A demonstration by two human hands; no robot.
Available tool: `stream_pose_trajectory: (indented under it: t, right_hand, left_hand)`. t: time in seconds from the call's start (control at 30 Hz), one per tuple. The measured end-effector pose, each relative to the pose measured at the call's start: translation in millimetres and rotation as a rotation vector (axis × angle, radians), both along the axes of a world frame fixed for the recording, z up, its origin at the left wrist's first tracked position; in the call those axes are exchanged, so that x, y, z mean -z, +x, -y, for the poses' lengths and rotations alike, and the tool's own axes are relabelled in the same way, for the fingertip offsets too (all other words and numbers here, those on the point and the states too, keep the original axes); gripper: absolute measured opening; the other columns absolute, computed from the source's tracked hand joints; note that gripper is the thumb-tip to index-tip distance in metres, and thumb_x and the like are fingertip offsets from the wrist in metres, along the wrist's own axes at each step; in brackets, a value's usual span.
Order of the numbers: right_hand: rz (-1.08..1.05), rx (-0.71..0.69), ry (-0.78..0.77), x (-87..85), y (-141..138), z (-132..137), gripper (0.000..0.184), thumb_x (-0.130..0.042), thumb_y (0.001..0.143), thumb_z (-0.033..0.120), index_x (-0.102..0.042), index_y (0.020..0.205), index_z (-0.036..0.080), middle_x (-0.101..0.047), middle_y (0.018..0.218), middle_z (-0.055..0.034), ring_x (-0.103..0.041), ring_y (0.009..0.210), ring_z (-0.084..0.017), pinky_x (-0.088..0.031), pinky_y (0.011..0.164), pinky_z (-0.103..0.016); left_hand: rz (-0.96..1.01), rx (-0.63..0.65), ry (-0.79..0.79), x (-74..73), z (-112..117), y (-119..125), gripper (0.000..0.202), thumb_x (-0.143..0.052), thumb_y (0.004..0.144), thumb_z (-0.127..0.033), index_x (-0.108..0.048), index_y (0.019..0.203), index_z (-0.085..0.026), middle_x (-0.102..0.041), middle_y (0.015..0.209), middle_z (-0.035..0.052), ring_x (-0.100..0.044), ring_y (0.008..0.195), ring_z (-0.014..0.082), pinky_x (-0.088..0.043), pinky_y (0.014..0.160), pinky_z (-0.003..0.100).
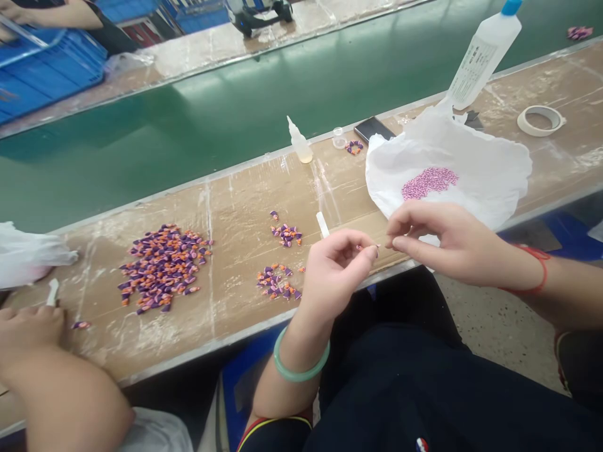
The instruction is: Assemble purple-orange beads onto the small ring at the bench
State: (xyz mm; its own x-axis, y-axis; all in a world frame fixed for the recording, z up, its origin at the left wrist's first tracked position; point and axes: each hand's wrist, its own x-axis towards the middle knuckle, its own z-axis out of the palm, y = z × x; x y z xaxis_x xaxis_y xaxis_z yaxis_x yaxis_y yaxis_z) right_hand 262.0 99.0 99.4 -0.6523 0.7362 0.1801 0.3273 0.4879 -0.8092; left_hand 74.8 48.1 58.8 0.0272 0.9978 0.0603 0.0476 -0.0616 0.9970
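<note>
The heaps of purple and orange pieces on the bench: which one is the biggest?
The biggest heap lies farthest left, near the co-worker's hand. The two small heaps near the left hand hold far fewer pieces.

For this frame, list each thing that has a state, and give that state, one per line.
Left hand: fingers pinched on a tiny pink piece.
Right hand: fingertips pinched, meeting the left hand.
Large white squeeze bottle with blue cap: capped, leaning.
Small clear dropper bottle: upright, nearly empty.
White plastic sheet: spread open, holding pink beads.
Purple-and-orange pieces: loose in a pile.
Roll of beige tape: lying flat.
Black phone: screen dark.
</note>
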Motion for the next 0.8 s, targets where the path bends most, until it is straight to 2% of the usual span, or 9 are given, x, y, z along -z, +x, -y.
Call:
stream_pose_trajectory:
  t: [0.07, 0.13, 0.33, 0.6, 0.8]
  right_hand:
    - [-0.048, 0.040, -0.076, 0.6, -4.4, 1.6, 0.007, -0.059, 0.087, 0.018, -0.062, 0.082, 0.022, -0.067, 0.077, 0.0011, -0.064, 0.069, -0.014, -0.052, 0.062, -0.027]
    - [-0.068, 0.052, -0.111, 1.7, -9.7, 3.5, 0.011, -0.059, 0.084, 0.015, -0.061, 0.076, 0.021, -0.066, 0.072, 0.0016, -0.061, 0.065, -0.013, -0.050, 0.058, -0.026]
    - [-0.068, 0.052, -0.118, 2.1, -19.0, 4.9, 0.015, -0.060, 0.079, 0.012, -0.056, 0.066, 0.018, -0.058, 0.061, 0.0034, -0.051, 0.057, -0.008, -0.041, 0.052, -0.021]
    - [-0.033, 0.014, -0.142, 1.9, -19.3, 3.3, 0.015, -0.057, 0.077, 0.010, -0.055, 0.065, 0.018, -0.055, 0.060, 0.0041, -0.049, 0.056, -0.008, -0.040, 0.052, -0.020]
    - [0.009, -0.020, -0.156, 9.8, -22.6, 4.1, 0.012, -0.056, 0.077, 0.013, -0.055, 0.066, 0.018, -0.056, 0.061, 0.0035, -0.051, 0.056, -0.008, -0.040, 0.052, -0.020]
  left_hand:
    - [0.180, -0.023, -0.072, 4.5, 2.4, -0.1, 0.015, -0.071, 0.081, -0.031, -0.064, 0.075, -0.018, -0.057, 0.058, -0.0027, -0.045, 0.045, 0.0071, -0.037, 0.044, 0.020]
    - [0.255, -0.037, -0.079, 7.9, 4.9, 1.0, 0.016, -0.073, 0.080, -0.032, -0.065, 0.076, -0.018, -0.058, 0.058, -0.0026, -0.045, 0.046, 0.0068, -0.037, 0.043, 0.020]
    - [0.212, -0.051, -0.038, 5.4, 8.9, 3.9, 0.015, -0.072, 0.082, -0.028, -0.067, 0.074, -0.017, -0.060, 0.059, -0.0015, -0.048, 0.047, 0.0067, -0.040, 0.047, 0.019]
    - [0.153, -0.023, -0.044, 3.0, 8.3, 0.7, 0.010, -0.070, 0.078, -0.020, -0.065, 0.070, -0.016, -0.057, 0.056, -0.0035, -0.045, 0.047, 0.0061, -0.038, 0.046, 0.018]
    - [0.127, -0.001, -0.030, 7.3, 8.6, -3.7, 0.009, -0.070, 0.078, -0.019, -0.066, 0.071, -0.016, -0.063, 0.063, -0.0012, -0.054, 0.056, 0.0083, -0.042, 0.051, 0.019]
